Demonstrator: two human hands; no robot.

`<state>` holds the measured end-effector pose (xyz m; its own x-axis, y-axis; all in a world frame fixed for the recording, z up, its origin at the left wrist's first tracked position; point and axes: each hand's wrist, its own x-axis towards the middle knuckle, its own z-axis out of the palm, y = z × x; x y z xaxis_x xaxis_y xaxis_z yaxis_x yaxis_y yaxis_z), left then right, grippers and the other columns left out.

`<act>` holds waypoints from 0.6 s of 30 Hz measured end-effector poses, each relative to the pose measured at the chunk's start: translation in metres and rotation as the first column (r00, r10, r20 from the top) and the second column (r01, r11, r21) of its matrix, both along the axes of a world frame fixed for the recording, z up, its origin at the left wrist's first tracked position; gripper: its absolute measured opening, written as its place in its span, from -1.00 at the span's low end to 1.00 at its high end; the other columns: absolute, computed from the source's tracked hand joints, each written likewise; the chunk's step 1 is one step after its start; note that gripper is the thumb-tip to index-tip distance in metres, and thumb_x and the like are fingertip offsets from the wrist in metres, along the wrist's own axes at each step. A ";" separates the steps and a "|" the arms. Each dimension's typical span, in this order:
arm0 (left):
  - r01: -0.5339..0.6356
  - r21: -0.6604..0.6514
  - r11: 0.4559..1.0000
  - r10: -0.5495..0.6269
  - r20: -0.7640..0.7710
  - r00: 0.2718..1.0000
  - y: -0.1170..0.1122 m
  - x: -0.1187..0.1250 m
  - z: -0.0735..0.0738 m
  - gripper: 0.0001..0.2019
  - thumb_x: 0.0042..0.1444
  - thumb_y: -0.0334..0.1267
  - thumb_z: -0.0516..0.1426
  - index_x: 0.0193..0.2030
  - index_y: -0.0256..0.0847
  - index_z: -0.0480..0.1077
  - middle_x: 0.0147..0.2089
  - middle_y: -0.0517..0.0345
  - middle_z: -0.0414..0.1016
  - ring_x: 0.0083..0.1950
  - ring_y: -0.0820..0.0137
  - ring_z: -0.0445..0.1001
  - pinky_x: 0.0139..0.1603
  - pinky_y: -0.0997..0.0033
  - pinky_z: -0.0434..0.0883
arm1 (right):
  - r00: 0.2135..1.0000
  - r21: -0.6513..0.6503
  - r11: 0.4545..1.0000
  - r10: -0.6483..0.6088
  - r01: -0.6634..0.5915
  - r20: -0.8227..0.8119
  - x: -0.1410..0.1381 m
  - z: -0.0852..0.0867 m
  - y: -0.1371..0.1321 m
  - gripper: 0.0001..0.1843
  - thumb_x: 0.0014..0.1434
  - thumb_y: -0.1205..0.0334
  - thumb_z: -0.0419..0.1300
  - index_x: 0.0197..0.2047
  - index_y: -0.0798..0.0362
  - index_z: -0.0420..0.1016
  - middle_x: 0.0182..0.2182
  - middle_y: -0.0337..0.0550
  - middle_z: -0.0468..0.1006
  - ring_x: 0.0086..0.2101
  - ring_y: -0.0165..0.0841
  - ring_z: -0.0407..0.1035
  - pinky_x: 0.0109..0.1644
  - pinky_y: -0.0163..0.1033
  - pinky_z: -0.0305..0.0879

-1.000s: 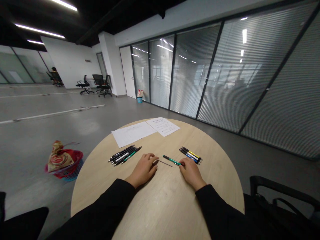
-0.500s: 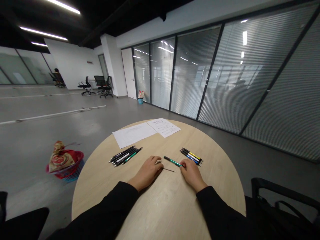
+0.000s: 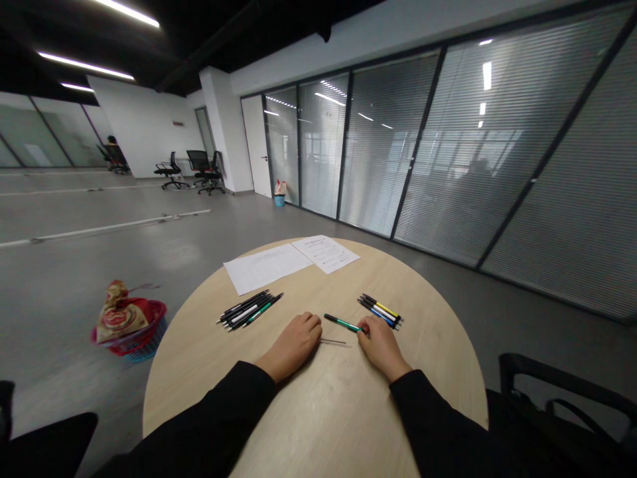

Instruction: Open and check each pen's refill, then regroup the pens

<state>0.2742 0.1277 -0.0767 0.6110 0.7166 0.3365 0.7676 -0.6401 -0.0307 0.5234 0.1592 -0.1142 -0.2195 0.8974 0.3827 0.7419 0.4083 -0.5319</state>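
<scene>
My left hand (image 3: 296, 340) rests on the round table with its fingers closed around a thin dark pen refill (image 3: 334, 342), whose tip points right. Between the fingertips of my right hand (image 3: 381, 342) is one end of a green pen (image 3: 341, 323); its black end points up and left, just above the refill. Beyond the right hand lie several pens side by side, among them a yellow pen (image 3: 388, 307) and a blue pen (image 3: 381, 316). Up and left of my left hand, a loose bundle of black pens (image 3: 243, 305) lies with a green pen (image 3: 257, 314) at its right edge.
Two printed paper sheets (image 3: 266, 267) lie on the far side of the table (image 3: 318, 425). On the floor at left stands a basket (image 3: 149, 332) holding a bag. A black chair (image 3: 562, 378) is close by on the right; a glass wall with blinds runs beyond.
The left fingers have curled further inward, and the refill now lies a little lower and flatter. The green pen has shifted slightly left at its black end, still in the right hand.
</scene>
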 end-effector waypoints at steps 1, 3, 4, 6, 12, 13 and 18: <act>-0.013 0.001 1.000 0.013 0.022 1.000 0.000 -0.002 0.001 -0.83 0.34 -0.42 -0.03 -0.19 -0.24 0.38 -0.10 -0.03 0.43 -0.10 0.24 0.31 -0.04 0.22 0.31 | 1.000 -0.002 1.000 -0.002 0.002 -0.001 0.000 0.000 0.000 -0.85 0.06 0.47 0.13 -0.37 0.07 0.48 -0.39 -0.12 0.49 -0.26 -0.25 0.35 -0.14 -0.22 0.20; -0.070 -0.005 0.998 0.071 0.090 0.993 -0.001 -0.007 0.004 -0.82 0.33 -0.44 -0.05 -0.17 -0.23 0.36 -0.11 -0.03 0.43 -0.11 0.23 0.31 -0.05 0.22 0.31 | 1.000 -0.007 1.000 -0.009 0.009 -0.003 -0.001 0.000 -0.001 -0.85 0.03 0.48 0.13 -0.38 0.07 0.46 -0.39 -0.13 0.48 -0.27 -0.26 0.35 -0.16 -0.24 0.20; -0.110 -0.020 0.994 0.112 0.133 0.985 -0.001 -0.010 0.005 -0.81 0.32 -0.44 -0.06 -0.18 -0.23 0.36 -0.14 -0.03 0.43 -0.13 0.23 0.31 -0.08 0.22 0.31 | 1.000 -0.008 1.000 -0.014 0.014 -0.004 -0.001 0.001 -0.001 -0.85 0.02 0.49 0.13 -0.38 0.07 0.46 -0.40 -0.14 0.48 -0.27 -0.26 0.35 -0.16 -0.24 0.20; -0.202 -0.047 0.978 0.207 0.235 0.950 0.000 -0.015 0.007 -0.81 0.32 -0.41 -0.07 -0.21 -0.22 0.34 -0.22 0.00 0.42 -0.19 0.23 0.32 -0.14 0.23 0.32 | 1.000 -0.007 1.000 -0.019 0.019 -0.004 -0.002 0.001 -0.001 -0.85 0.01 0.49 0.13 -0.39 0.07 0.45 -0.40 -0.14 0.47 -0.28 -0.27 0.34 -0.17 -0.25 0.19; -0.299 -0.123 0.946 0.321 0.475 0.819 0.009 -0.027 0.000 -0.83 0.31 -0.29 -0.04 -0.14 -0.22 0.36 -0.18 -0.02 0.48 -0.16 0.23 0.39 -0.08 0.18 0.37 | 1.000 -0.020 1.000 -0.004 0.004 -0.002 -0.004 0.005 -0.004 -0.86 0.00 0.49 0.13 -0.40 0.06 0.41 -0.42 -0.15 0.45 -0.30 -0.29 0.32 -0.20 -0.27 0.16; -0.305 -0.135 0.943 0.331 0.495 0.803 0.010 -0.029 -0.002 -0.83 0.30 -0.29 -0.03 -0.12 -0.22 0.37 -0.17 -0.02 0.48 -0.14 0.22 0.40 -0.06 0.17 0.38 | 1.000 -0.024 1.000 -0.001 0.001 0.003 -0.005 0.006 -0.005 -0.86 0.00 0.49 0.13 -0.41 0.06 0.41 -0.43 -0.16 0.45 -0.31 -0.29 0.32 -0.21 -0.27 0.15; -0.302 -0.184 0.935 0.353 0.507 0.786 0.012 -0.030 -0.007 -0.82 0.27 -0.29 -0.01 -0.13 -0.22 0.41 -0.15 -0.03 0.51 -0.10 0.20 0.44 -0.01 0.14 0.38 | 0.999 -0.044 0.999 0.011 -0.010 0.033 -0.008 0.010 -0.010 -0.86 -0.01 0.49 0.14 -0.44 0.06 0.37 -0.46 -0.19 0.42 -0.36 -0.33 0.29 -0.28 -0.30 0.07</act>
<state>0.2446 0.1399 -0.0835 0.0823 0.8834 0.4614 0.8132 -0.3272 0.4814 0.5149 0.1489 -0.1038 -0.2405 0.9109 0.3353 0.7551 0.3926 -0.5250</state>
